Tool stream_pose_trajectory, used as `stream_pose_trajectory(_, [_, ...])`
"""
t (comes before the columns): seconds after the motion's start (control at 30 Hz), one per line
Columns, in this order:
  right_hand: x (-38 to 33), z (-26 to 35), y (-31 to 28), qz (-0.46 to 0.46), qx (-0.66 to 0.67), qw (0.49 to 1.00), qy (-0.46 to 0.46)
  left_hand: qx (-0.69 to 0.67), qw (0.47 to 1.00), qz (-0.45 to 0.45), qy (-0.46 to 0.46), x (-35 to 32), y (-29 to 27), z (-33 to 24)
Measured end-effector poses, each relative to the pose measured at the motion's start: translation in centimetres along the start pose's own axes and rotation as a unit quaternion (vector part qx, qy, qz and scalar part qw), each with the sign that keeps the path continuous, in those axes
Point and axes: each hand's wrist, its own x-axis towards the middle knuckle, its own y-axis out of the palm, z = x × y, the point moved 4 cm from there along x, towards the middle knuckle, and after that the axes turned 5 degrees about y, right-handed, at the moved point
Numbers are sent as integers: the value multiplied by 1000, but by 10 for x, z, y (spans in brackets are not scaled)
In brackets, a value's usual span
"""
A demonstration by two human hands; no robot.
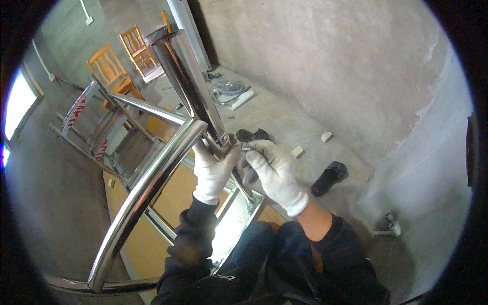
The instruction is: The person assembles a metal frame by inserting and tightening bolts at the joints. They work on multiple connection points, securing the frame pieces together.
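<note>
Seemingly small fitting [246, 148] pinched in right hand [274, 173] fingers, left hand [213, 170] gripping steel tube [190, 81]

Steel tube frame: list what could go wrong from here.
The thick upright tube is steadied mainly by the left hand near its joint; if that grip slackens it may tip.

The right hand works a small metal part right at the joint, so fingers might get pinched.

The polished curved rail looks slick under cloth gloves.

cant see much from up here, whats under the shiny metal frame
Under the metal frame lie tan wooden boards on the concrete floor. The left hand and right hand cover the joint on the steel tube.
</note>
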Motion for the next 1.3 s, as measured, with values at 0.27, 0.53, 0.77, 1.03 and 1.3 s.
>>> stream_pose_trajectory(0.27, [32,19,-1,-32,-427,828,-362,23,994,-90,63,-2,10,13])
stream_pose_trajectory(0.53, [40,26,4,9,-460,798,-390,25,994,-90,65,-2,7,11])
stream_pose_trajectory(0.77, [48,29,3,13,-494,735,-464,14,994,-84,69,-3,7,19])
stream_pose_trajectory(1.03, [61,42,0,98,-512,695,-495,-7,995,-74,69,-1,10,15])
stream_pose_trajectory(1.3, [55,46,5,92,-585,642,-487,44,990,-79,109,-1,10,15])
